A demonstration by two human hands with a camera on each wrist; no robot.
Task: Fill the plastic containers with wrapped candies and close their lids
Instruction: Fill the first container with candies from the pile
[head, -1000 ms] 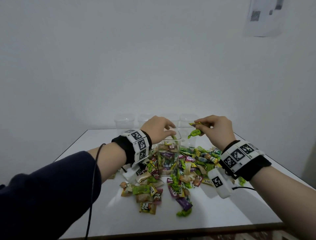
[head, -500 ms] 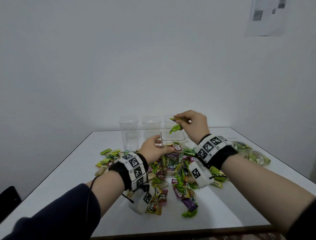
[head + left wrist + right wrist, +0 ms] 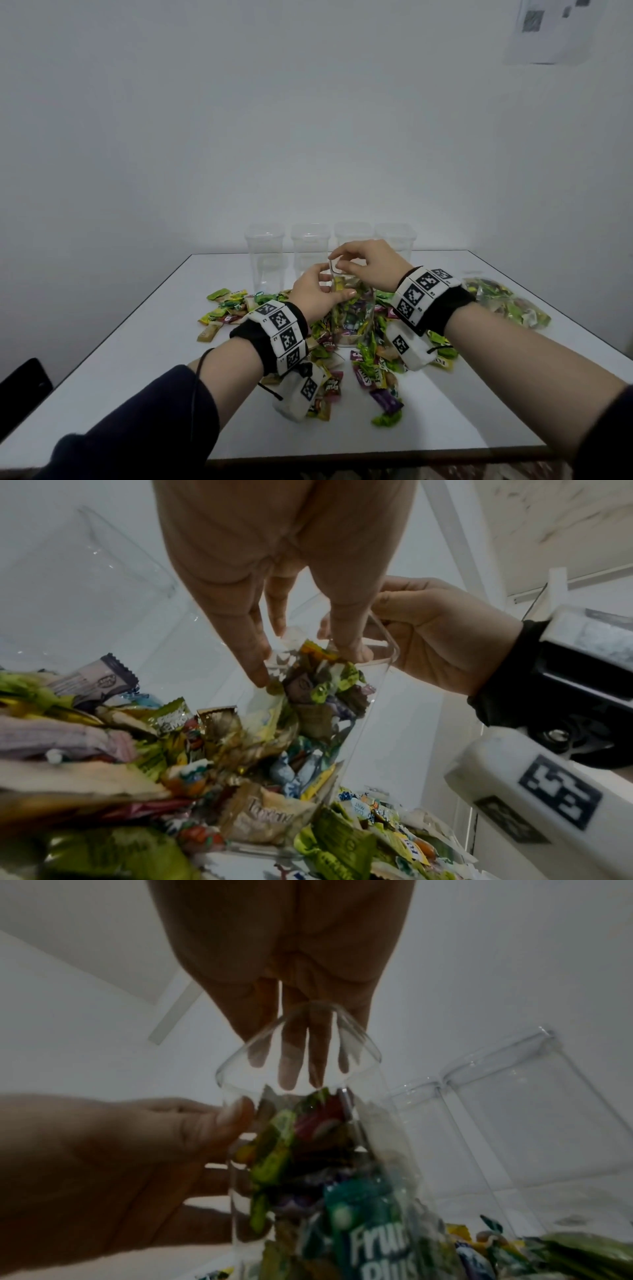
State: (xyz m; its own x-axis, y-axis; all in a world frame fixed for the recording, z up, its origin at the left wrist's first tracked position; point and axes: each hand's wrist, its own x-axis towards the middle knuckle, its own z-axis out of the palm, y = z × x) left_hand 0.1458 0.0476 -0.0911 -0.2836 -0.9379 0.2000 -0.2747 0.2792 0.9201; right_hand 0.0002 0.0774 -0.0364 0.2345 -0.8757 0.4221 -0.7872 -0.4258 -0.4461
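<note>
Left hand [image 3: 313, 291] fingers grasping clear container [image 3: 352, 322] on desk [image 3: 144, 342]; right hand [image 3: 368, 265] fingers released, reaching into container mouth above candies [image 3: 318, 688]

Head high; wrists close on container [image 3: 352, 308]

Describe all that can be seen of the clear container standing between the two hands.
The clear plastic container is tall, with rounded corners and an open top; no lid is on it. It stands upright on the white table, amid loose wrapped candies, and is filled with candies almost to the rim. The left hand grips its side, thumb on the front wall. The fingers of the right hand reach into its mouth.
</note>
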